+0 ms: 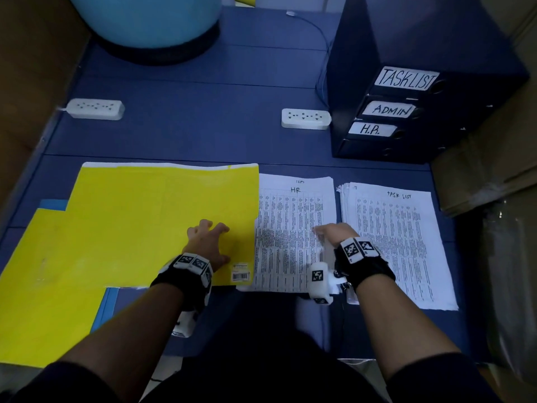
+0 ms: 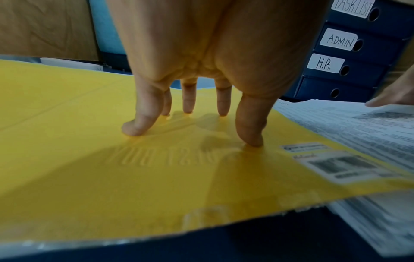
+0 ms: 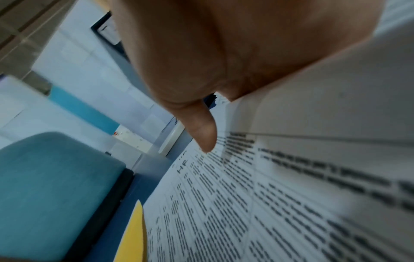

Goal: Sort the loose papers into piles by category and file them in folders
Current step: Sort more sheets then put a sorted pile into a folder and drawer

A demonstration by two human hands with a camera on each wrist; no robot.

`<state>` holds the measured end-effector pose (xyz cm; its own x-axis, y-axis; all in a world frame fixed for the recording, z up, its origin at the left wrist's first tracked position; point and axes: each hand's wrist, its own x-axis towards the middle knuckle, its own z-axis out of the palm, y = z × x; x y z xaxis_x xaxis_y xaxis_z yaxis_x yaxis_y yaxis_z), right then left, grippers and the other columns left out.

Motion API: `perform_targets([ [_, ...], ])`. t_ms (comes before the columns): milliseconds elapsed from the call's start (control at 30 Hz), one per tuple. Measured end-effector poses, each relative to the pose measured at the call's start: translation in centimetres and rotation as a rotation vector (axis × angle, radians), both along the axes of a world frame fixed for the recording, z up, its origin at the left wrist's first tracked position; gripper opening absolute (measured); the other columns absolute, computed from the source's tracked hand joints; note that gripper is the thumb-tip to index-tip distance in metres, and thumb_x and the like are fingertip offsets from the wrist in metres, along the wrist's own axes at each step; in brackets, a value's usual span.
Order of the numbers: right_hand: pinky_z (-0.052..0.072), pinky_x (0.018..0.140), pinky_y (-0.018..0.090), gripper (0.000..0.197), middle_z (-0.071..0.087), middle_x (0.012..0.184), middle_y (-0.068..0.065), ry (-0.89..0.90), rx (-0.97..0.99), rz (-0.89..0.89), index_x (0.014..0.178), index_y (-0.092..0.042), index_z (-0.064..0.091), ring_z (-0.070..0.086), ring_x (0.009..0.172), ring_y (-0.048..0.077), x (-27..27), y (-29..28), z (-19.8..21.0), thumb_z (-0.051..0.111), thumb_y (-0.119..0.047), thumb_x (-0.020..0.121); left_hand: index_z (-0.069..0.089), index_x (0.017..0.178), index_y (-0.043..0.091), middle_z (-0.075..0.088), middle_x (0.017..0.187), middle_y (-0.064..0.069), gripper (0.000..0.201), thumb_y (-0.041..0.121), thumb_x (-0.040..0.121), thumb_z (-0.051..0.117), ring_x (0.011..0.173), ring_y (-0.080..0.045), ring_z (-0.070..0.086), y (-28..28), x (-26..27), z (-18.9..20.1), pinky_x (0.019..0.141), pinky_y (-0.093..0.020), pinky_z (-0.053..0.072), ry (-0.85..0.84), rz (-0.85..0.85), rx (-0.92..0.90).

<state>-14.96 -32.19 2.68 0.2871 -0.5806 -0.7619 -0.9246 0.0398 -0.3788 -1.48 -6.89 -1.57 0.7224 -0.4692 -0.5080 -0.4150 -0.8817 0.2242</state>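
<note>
A yellow folder lies closed on the blue table. My left hand presses on the folder's right part with spread fingertips. Beside it lies the HR pile. My right hand pinches that pile's right edge; its thumb is on top and the lifted sheets hide its fingers. The TASK LIST pile lies at the right, untouched. Dark blue binders labelled TASKLIST, ADMIN and H.R. are stacked at the back right.
Two white power strips lie behind the papers. A large light-blue round container stands at the back. Another yellow folder over a blue one lies front left. Cardboard boxes flank the right.
</note>
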Motion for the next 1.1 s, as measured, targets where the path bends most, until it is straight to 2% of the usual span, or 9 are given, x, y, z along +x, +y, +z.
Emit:
perform_targets([
  [67, 0.036, 0.109, 0.036, 0.044, 0.039, 0.149, 0.02, 0.014, 0.035, 0.089, 0.141, -0.004, 0.045, 0.044, 0.133, 0.033, -0.4, -0.3, 0.2, 0.049, -0.024, 0.102, 0.046, 0.13, 0.035, 0.031, 0.141, -0.005, 0.065, 0.033, 0.074, 0.078, 0.126, -0.034, 0.031, 0.0, -0.1, 0.0, 0.088, -0.041, 0.047, -0.004, 0.009, -0.006],
  [133, 0.034, 0.111, 0.038, 0.041, 0.041, 0.15, 0.016, -0.079, 0.029, 0.134, 0.141, -0.01, 0.048, 0.043, 0.134, 0.031, -0.9, -0.3, -0.2, 0.049, -0.02, 0.101, 0.046, 0.13, 0.035, 0.031, 0.141, -0.005, 0.065, 0.033, 0.073, 0.078, 0.126, -0.034, 0.03, 0.0, -0.1, 0.0, 0.088, -0.041, 0.047, -0.003, 0.013, -0.004],
  [267, 0.045, 0.1, 0.041, 0.039, 0.062, 0.127, 0.005, -0.312, -0.062, 0.073, 0.132, -0.015, 0.054, 0.059, 0.113, 0.025, -2.7, -0.2, 1.0, 0.059, -0.012, 0.094, 0.045, 0.13, 0.034, 0.031, 0.142, -0.006, 0.066, 0.033, 0.074, 0.078, 0.126, -0.035, 0.03, -0.1, -0.1, 0.0, 0.088, -0.042, 0.047, -0.01, 0.009, -0.003],
  [433, 0.057, 0.071, 0.045, 0.014, 0.064, 0.096, 0.008, -0.455, -0.31, 0.11, 0.108, -0.015, 0.056, 0.064, 0.08, 0.029, -5.4, -1.6, 6.0, 0.052, -0.009, 0.096, 0.045, 0.131, 0.035, 0.029, 0.143, -0.005, 0.065, 0.033, 0.075, 0.077, 0.127, -0.034, 0.03, 0.0, -0.3, 0.0, 0.089, -0.042, 0.047, -0.016, 0.009, -0.016],
  [567, 0.049, 0.064, 0.02, 0.01, 0.066, 0.091, 0.008, -0.643, -0.417, 0.117, 0.1, -0.014, 0.056, 0.062, 0.074, 0.02, -6.4, -2.0, 9.5, 0.056, -0.007, 0.094, 0.041, 0.138, 0.029, 0.032, 0.145, -0.009, 0.068, 0.041, 0.079, 0.073, 0.13, -0.035, 0.032, 0.0, 0.2, 0.5, 0.101, -0.045, 0.038, 0.065, 0.053, -0.092],
  [700, 0.055, 0.084, 0.037, 0.024, 0.072, 0.102, 0.005, -0.896, -0.191, -0.004, 0.103, -0.02, 0.061, 0.068, 0.093, 0.024, -5.1, 0.4, 11.2, 0.054, 0.001, 0.094, 0.03, 0.147, 0.018, 0.034, 0.15, -0.01, 0.075, 0.036, 0.086, 0.068, 0.137, -0.028, 0.034, -0.3, 1.4, 3.6, 0.106, -0.041, 0.033, 0.157, 0.219, -0.53],
  [867, 0.053, 0.082, 0.022, 0.041, 0.072, 0.1, -0.001, -1.107, 0.06, -0.091, 0.113, -0.021, 0.061, 0.067, 0.093, 0.01, -0.8, 5.6, 10.9, 0.048, 0.012, 0.092, 0.029, 0.146, 0.023, 0.046, 0.145, -0.002, 0.076, 0.023, 0.084, 0.072, 0.131, -0.016, 0.047, 0.9, 3.6, 9.3, 0.104, -0.043, 0.042, 0.527, 0.422, -1.12],
  [967, 0.05, 0.089, 0.03, 0.047, 0.073, 0.102, -0.005, -1.134, 0.046, -0.042, 0.106, -0.032, 0.067, 0.066, 0.098, 0.012, 2.1, 8.5, 10.0, 0.05, 0.01, 0.093, 0.046, 0.131, 0.014, 0.062, 0.123, 0.002, 0.046, -0.002, 0.09, 0.058, 0.112, -0.012, 0.061, 3.0, 5.1, 11.6, 0.095, -0.038, 0.048, 0.303, 0.437, -1.206],
  [1100, 0.05, 0.091, 0.033, 0.036, 0.072, 0.101, -0.014, -1.077, -0.09, 0.054, 0.111, -0.032, 0.061, 0.066, 0.098, 0.006, 5.3, 10.8, 8.2, 0.059, -0.003, 0.089, 0.048, 0.124, 0.017, 0.061, 0.119, -0.001, 0.042, -0.007, 0.09, 0.055, 0.112, -0.02, 0.058, 6.6, 6.6, 11.9, 0.095, -0.036, 0.047, 0.076, 0.456, -1.274],
])
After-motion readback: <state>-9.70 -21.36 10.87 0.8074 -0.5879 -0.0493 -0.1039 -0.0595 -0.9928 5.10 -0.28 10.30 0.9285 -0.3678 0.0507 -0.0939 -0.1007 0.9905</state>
